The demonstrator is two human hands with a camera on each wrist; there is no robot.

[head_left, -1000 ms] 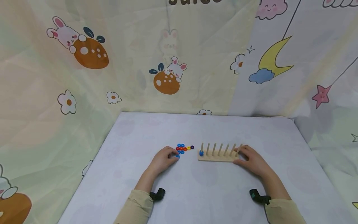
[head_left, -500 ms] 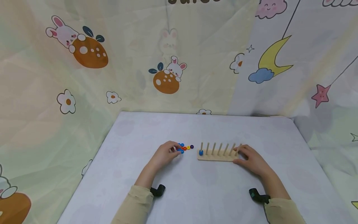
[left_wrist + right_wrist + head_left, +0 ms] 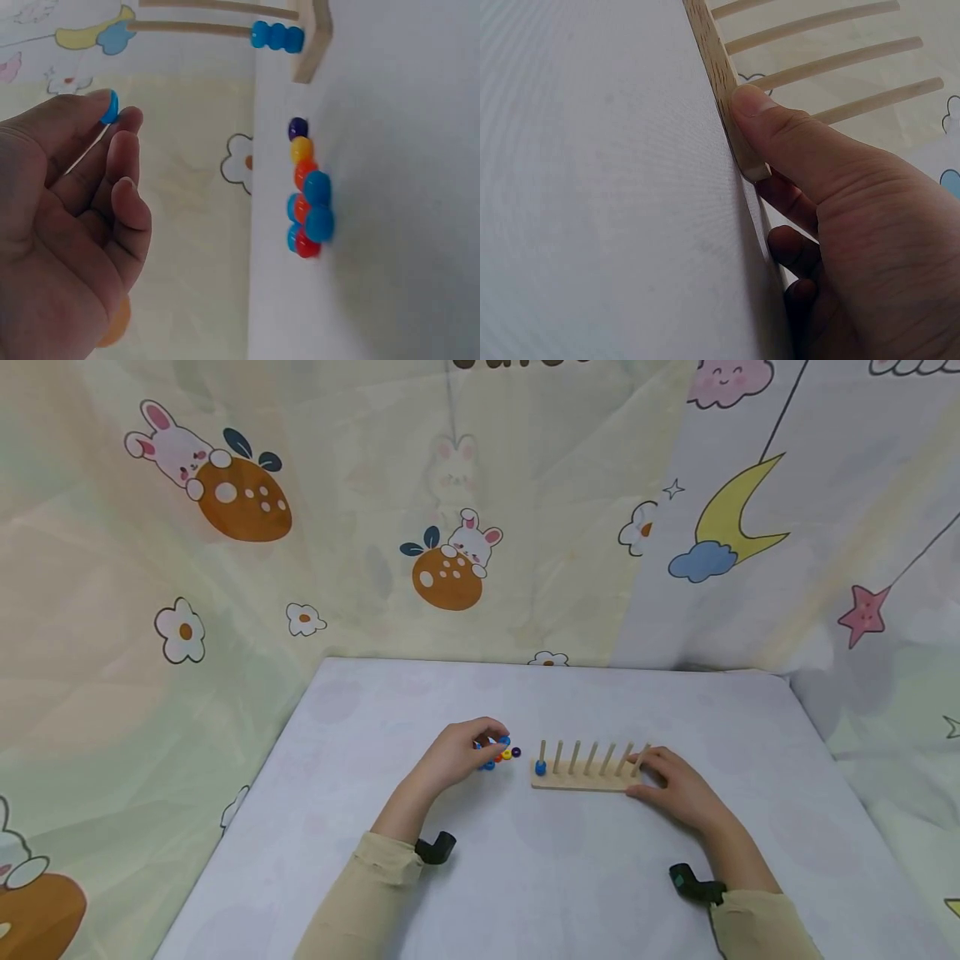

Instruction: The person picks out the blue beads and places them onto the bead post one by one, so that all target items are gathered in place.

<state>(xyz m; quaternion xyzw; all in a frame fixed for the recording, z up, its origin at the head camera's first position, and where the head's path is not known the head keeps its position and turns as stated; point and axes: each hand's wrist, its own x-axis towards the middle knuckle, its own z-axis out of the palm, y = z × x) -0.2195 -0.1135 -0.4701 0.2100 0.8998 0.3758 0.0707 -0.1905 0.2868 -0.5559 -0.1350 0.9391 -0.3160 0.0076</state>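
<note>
We see the left hand (image 3: 457,752) pinching a blue bead (image 3: 109,106) at its fingertips, raised just left of the wooden peg board (image 3: 581,774). The right hand (image 3: 671,785) grasps that board's right end. Loose beads (image 3: 306,196) lie left of the board.

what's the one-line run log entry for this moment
left hand: pinches blue bead above bead pile | right hand: holds peg board at its end | first peg: blue beads on it
</note>
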